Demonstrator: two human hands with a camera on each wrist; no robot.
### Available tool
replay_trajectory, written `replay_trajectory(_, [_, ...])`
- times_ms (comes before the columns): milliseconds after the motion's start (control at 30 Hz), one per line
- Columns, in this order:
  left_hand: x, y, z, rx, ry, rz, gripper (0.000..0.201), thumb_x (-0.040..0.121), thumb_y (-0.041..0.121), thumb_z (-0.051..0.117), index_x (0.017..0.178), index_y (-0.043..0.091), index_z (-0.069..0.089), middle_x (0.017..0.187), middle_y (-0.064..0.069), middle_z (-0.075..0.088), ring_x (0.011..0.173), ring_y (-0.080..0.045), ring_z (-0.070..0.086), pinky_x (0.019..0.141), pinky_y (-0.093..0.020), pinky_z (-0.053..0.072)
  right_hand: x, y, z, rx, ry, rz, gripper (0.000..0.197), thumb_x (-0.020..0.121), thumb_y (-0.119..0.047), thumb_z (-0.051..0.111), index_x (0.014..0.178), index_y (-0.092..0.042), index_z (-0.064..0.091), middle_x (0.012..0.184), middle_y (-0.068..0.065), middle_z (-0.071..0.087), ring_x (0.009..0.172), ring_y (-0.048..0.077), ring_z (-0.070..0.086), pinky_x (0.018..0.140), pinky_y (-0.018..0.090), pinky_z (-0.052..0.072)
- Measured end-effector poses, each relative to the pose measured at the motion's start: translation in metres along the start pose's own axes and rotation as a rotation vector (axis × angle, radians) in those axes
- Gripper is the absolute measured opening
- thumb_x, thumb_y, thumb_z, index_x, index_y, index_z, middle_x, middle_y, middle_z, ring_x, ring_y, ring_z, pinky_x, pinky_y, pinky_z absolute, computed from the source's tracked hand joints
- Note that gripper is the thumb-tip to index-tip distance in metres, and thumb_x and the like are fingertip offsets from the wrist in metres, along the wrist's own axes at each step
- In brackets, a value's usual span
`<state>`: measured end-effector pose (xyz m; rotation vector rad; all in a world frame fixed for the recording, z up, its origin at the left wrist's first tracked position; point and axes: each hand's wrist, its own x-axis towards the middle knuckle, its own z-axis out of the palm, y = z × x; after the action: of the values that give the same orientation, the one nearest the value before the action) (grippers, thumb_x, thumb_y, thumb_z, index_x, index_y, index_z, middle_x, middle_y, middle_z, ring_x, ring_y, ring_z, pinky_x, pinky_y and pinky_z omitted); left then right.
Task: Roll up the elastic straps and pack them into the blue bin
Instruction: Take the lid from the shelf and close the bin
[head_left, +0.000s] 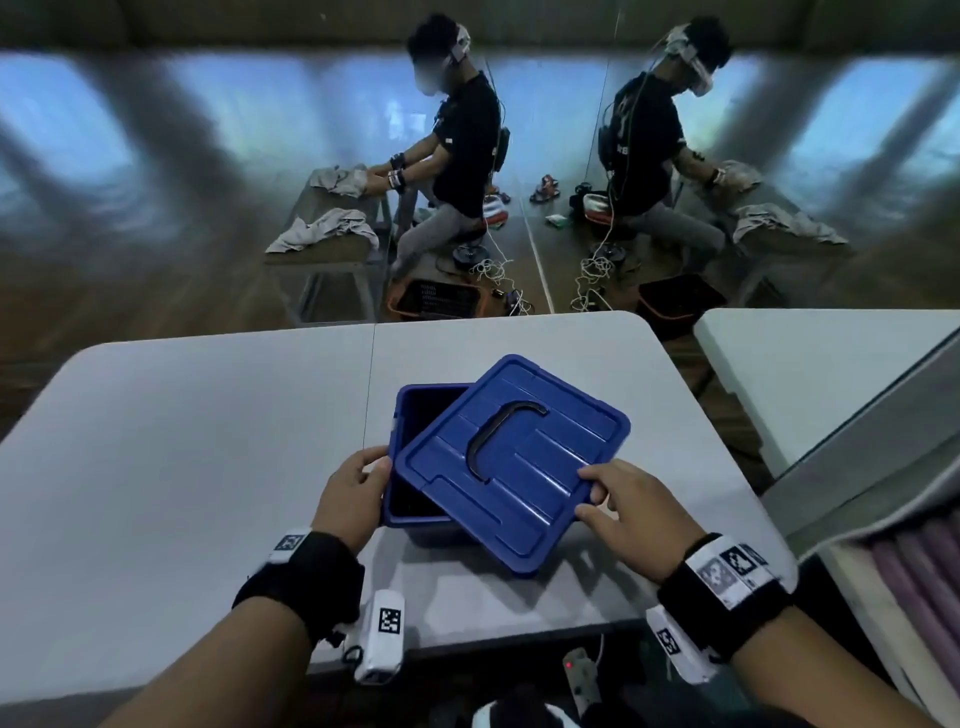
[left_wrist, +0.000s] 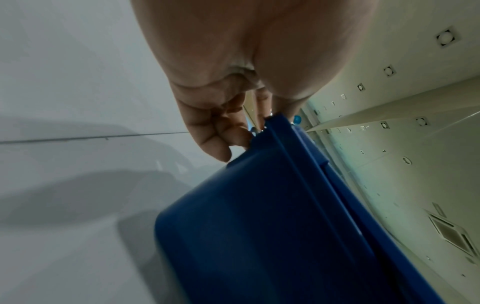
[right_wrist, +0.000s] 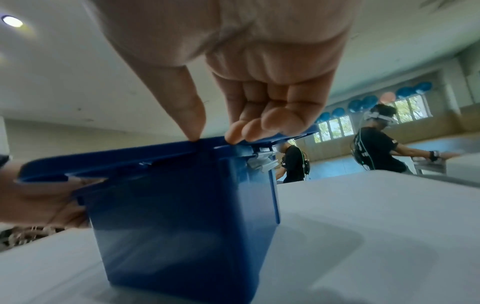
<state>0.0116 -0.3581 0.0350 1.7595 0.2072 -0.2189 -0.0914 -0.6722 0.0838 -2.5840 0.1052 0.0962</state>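
Observation:
The blue bin stands on the grey table, near its front edge. Its blue lid, with a dark handle, lies turned askew on top, leaving the bin's left side uncovered and dark inside. My left hand grips the bin's near left rim, thumb on top; in the left wrist view the fingers curl against the bin. My right hand pinches the lid's right corner; in the right wrist view the hand has thumb and fingertips on the lid above the bin. No elastic straps show.
A second grey table stands to the right across a gap. Beside my right arm is a white rack holding purple rolls. A power strip lies below the table's front edge. People work at tables in the background.

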Motion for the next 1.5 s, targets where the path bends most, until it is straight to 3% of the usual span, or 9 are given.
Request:
replay_trajectory(133, [-0.003, 0.002, 0.002, -0.011, 0.028, -0.011, 0.021, 0.104, 0.019, 0.048, 0.108, 0.021, 0.068, 0.103, -0.013, 0.073, 0.079, -0.028, 0.072, 0.059, -0.034, 0.059, 0.006, 0.001, 0.0, -0.111, 0.028, -0.102, 0.035, 0.084, -0.044, 0.073, 0.112, -0.024, 0.069, 0.089, -0.01, 0.055, 0.088, 0.012, 0.051, 0.084, 0.027, 0.046])
replay_trajectory(300, [-0.011, 0.007, 0.003, -0.11, 0.053, -0.081, 0.027, 0.105, 0.021, 0.043, 0.106, 0.017, 0.069, 0.1, -0.016, 0.072, 0.072, -0.031, 0.07, 0.058, -0.036, 0.059, 0.013, -0.018, 0.016, -0.233, 0.108, -0.213, 0.037, 0.074, -0.068, 0.063, 0.084, -0.033, 0.068, 0.085, -0.011, 0.054, 0.083, 0.016, 0.051, 0.075, 0.036, 0.044])
replay_trajectory(467, [-0.015, 0.011, 0.0, -0.173, 0.039, -0.103, 0.021, 0.101, 0.027, 0.058, 0.11, 0.012, 0.069, 0.099, -0.015, 0.073, 0.065, -0.026, 0.069, 0.059, -0.036, 0.059, 0.022, -0.045, 0.037, -0.238, 0.1, -0.254, 0.046, 0.072, -0.077, 0.044, 0.069, -0.032, 0.053, 0.077, -0.014, 0.049, 0.078, 0.015, 0.047, 0.074, 0.035, 0.036])
replay_trajectory(667, [-0.014, 0.011, -0.001, -0.176, 0.046, -0.105, 0.015, 0.099, 0.022, 0.061, 0.109, 0.013, 0.068, 0.101, -0.012, 0.075, 0.07, -0.025, 0.072, 0.059, -0.034, 0.058, 0.03, -0.067, 0.046, -0.23, 0.008, -0.219, 0.042, 0.081, -0.071, 0.057, 0.074, -0.03, 0.048, 0.079, -0.011, 0.049, 0.082, 0.016, 0.047, 0.08, 0.037, 0.037])
replay_trajectory(1067, [-0.004, 0.013, -0.001, -0.1, 0.068, -0.129, 0.022, 0.098, 0.035, 0.06, 0.111, 0.017, 0.065, 0.109, -0.011, 0.07, 0.093, -0.032, 0.071, 0.065, -0.046, 0.063, 0.03, -0.083, 0.05, -0.223, -0.007, -0.167, 0.04, 0.085, -0.068, 0.056, 0.076, -0.03, 0.047, 0.08, -0.011, 0.05, 0.081, 0.016, 0.048, 0.083, 0.037, 0.039])
replay_trajectory(1400, [0.001, 0.012, 0.001, -0.066, 0.051, -0.121, 0.024, 0.098, 0.027, 0.062, 0.119, 0.014, 0.061, 0.105, -0.012, 0.069, 0.086, -0.028, 0.07, 0.061, -0.038, 0.059, 0.025, -0.084, 0.052, -0.244, -0.058, -0.127, 0.038, 0.086, -0.067, 0.055, 0.083, -0.029, 0.053, 0.088, -0.009, 0.053, 0.087, 0.016, 0.05, 0.088, 0.039, 0.042])
replay_trajectory(1500, [0.004, 0.014, -0.001, -0.048, 0.051, -0.093, 0.033, 0.097, 0.022, 0.063, 0.129, 0.014, 0.055, 0.101, -0.012, 0.07, 0.088, -0.027, 0.071, 0.066, -0.039, 0.06, 0.027, -0.077, 0.046, -0.175, 0.06, -0.121, 0.034, 0.085, -0.063, 0.06, 0.094, -0.031, 0.058, 0.097, -0.01, 0.055, 0.094, 0.017, 0.05, 0.086, 0.039, 0.044])
